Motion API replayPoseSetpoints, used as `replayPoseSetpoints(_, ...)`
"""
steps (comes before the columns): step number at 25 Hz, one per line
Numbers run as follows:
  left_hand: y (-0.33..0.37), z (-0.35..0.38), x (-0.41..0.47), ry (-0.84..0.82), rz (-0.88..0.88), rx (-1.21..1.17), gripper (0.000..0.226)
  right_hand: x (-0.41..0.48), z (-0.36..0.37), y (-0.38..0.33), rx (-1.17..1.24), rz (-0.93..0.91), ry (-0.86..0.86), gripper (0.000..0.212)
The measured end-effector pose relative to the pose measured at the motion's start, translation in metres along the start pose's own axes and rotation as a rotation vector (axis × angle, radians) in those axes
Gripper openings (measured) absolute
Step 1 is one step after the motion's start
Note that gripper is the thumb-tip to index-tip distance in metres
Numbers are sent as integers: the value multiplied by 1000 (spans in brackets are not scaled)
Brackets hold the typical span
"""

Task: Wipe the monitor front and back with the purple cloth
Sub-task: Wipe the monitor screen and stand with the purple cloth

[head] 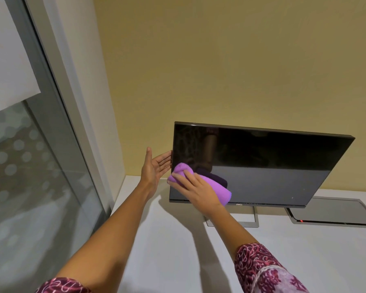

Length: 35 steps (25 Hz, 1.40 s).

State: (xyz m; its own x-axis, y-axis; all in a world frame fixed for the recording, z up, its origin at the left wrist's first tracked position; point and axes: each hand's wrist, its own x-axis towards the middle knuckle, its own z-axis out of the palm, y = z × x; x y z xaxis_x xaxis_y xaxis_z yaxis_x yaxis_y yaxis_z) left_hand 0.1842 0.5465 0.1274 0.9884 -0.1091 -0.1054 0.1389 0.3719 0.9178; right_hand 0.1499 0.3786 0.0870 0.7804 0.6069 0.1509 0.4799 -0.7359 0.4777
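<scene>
A dark-screened monitor [262, 166] is seen right of the frame's centre, standing on a white desk [178, 250] before a yellow wall [220, 60]. The purple cloth [211, 185], bunched into a roll, is pressed against the lower left part of the screen by the right hand [197, 191]. That hand is laid flat over the cloth with the fingers spread and pointing toward the upper left of the frame; the wrist is bent slightly and the forearm is stretched up from the lower right corner, where a patterned maroon sleeve [262, 269] is pushed back. The left hand [154, 166] is held open, palm facing right, thumb raised, and its fingertips are set against the monitor's left edge, as a brace rather than a grasp. The left arm is extended from the bottom left of the frame. A glass partition [30, 166] fills the left side, and a grey recessed panel [334, 210] lies in the desk at the right edge.
</scene>
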Motion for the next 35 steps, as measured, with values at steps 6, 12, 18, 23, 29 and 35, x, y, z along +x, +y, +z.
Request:
replayPoseSetpoints(6, -2, 2, 1, 45, 7, 4, 69, 14, 1, -13, 97, 28, 67, 89)
replayPoseSetpoints(12, -3, 5, -1, 60, 39, 16, 66, -14, 32, -30, -99, -176, -163, 84)
replayPoseSetpoints(18, -2, 4, 1, 81, 46, 32, 61, -45, 51, -32, 85, -41, -255, 96)
replayPoseSetpoints(23, -7, 7, -1, 111, 66, 23, 60, -36, 35, -41, 372, 128, -101, 91)
replayPoseSetpoints(29, -8, 6, 2, 126, 73, 35, 60, -3, 16, -68, 381, 169, -189, 79)
replayPoseSetpoints(35, -12, 9, 1, 141, 89, 49, 56, -15, 29, -71, 502, 324, -229, 60)
